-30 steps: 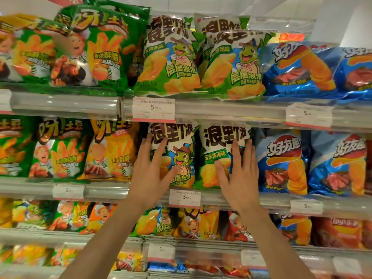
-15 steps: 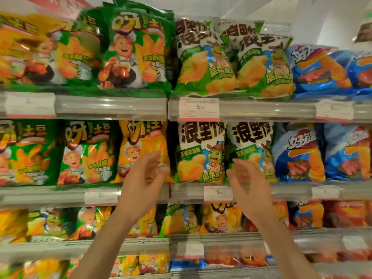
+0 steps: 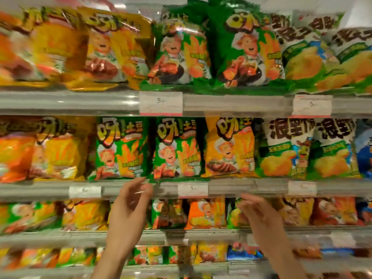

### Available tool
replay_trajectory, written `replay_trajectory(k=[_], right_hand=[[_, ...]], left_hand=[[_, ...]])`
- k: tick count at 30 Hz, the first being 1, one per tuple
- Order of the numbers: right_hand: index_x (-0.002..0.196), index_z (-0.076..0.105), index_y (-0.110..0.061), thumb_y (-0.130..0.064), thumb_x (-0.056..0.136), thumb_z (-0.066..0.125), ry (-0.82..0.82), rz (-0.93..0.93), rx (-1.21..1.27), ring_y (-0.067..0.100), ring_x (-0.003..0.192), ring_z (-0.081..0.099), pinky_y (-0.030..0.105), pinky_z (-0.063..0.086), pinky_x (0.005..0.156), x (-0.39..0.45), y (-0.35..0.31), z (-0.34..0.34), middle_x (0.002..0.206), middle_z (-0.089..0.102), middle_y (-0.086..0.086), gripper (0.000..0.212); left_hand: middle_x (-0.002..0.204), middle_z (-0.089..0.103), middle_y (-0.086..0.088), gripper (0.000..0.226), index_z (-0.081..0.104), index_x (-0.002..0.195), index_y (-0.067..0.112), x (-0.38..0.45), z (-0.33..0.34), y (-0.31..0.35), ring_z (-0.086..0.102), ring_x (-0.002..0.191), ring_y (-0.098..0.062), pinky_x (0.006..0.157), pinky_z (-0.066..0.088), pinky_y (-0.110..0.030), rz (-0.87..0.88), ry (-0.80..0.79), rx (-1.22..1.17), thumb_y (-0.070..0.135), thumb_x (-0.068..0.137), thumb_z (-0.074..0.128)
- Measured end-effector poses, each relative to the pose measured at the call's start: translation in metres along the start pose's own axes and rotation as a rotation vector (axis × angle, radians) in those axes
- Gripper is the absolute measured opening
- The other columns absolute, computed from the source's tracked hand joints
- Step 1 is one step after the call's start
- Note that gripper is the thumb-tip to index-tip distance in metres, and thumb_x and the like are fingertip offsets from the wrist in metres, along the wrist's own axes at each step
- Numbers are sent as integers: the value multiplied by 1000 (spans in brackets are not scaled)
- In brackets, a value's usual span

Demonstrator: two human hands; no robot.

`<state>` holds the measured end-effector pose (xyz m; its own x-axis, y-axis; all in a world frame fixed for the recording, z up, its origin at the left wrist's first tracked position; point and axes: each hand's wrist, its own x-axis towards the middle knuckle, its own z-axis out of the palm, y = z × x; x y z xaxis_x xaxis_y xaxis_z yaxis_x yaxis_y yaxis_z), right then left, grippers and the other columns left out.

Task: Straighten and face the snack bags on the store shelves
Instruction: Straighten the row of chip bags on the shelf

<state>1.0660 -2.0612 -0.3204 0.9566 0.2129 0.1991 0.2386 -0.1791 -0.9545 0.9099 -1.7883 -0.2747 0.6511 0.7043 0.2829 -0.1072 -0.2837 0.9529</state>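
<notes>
Snack bags fill several shelves in front of me. On the middle shelf stand two green potato-stick bags (image 3: 120,150) (image 3: 177,150), a yellow one (image 3: 227,148) and two white-and-green frog bags (image 3: 285,150) to the right. My left hand (image 3: 130,206) hovers below the green bags, in front of the middle shelf's rail (image 3: 241,188), fingers loosely curled and holding nothing. My right hand (image 3: 259,216) is raised in front of the bags of the shelf below, fingers relaxed and empty. Neither hand touches a bag. The picture is blurred by motion.
The top shelf carries yellow bags (image 3: 104,49) at left, green ones (image 3: 181,49) in the middle and frog bags (image 3: 306,51) at right. Price tags (image 3: 161,102) sit on the rails. Lower shelves hold orange, green and blue bags (image 3: 205,214).
Both hands have left the frog bags and dropped lower. The view has swung left, so the frog bags now sit at the right and the green and yellow potato-stick bags are central.
</notes>
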Motion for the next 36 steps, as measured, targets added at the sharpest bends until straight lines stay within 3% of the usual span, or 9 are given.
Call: replay_trajectory(k=[2,6,10,13,18,21,26,33,36], right_hand=[[105,72,-28,-20,95,69,-10,17,0,25,92,74,54,57,92,1,-2,9,94,77,0,14],[102,72,-35,-25,97,67,19,-67,-89,6,82,72,18,55,74,12,-18,10,89,76,-20,12],[109,68,-35,-29,98,64,64,-116,-74,-1,87,70,20,52,78,31,-39,-5,92,75,-21,13],[112,67,-24,-22,99,65,196,-228,-82,6,98,67,7,47,78,53,-52,-16,101,71,-13,14],[145,51,-19,-43,99,61,105,-153,-127,14,125,59,39,49,108,97,-65,-17,135,62,-4,53],[150,47,-24,-50,102,53,-24,-126,-188,6,118,62,29,52,98,105,-63,-11,125,64,-19,55],[146,46,-26,-46,102,56,-32,-112,-142,-29,86,55,1,45,65,108,-60,-7,107,56,-34,50],[138,56,-26,-50,96,64,36,-137,-55,6,111,63,26,54,92,106,-81,-16,119,66,-15,50],[131,58,-34,-53,93,66,-15,-100,39,-4,100,67,12,53,73,98,-91,-19,115,68,-15,43]], left_hand=[[103,72,25,22,66,114,46,3,-10,-6,73,93,-7,81,53,-29,-23,-4,11,48,92,66],[104,72,24,23,65,115,44,13,-10,-7,72,95,-4,84,54,-31,-4,4,20,49,93,66],[104,69,27,20,63,115,44,20,11,11,70,99,-5,85,54,-28,45,-71,17,46,95,63],[104,71,24,19,62,116,42,27,37,31,69,100,0,80,52,-18,122,-145,53,39,98,63],[107,71,20,28,58,128,33,41,95,51,67,98,1,83,52,-19,254,-277,283,36,100,63],[133,62,10,46,52,143,25,51,124,56,63,111,-11,92,53,-32,330,-294,493,40,100,60],[120,68,5,38,58,135,26,65,146,63,64,105,-17,85,56,-41,364,-336,571,41,100,57],[108,67,21,34,56,129,34,72,138,65,67,83,1,70,54,-16,302,-311,298,41,97,65],[107,69,20,28,57,123,40,72,128,65,66,90,5,76,55,-22,243,-321,190,45,97,65]])
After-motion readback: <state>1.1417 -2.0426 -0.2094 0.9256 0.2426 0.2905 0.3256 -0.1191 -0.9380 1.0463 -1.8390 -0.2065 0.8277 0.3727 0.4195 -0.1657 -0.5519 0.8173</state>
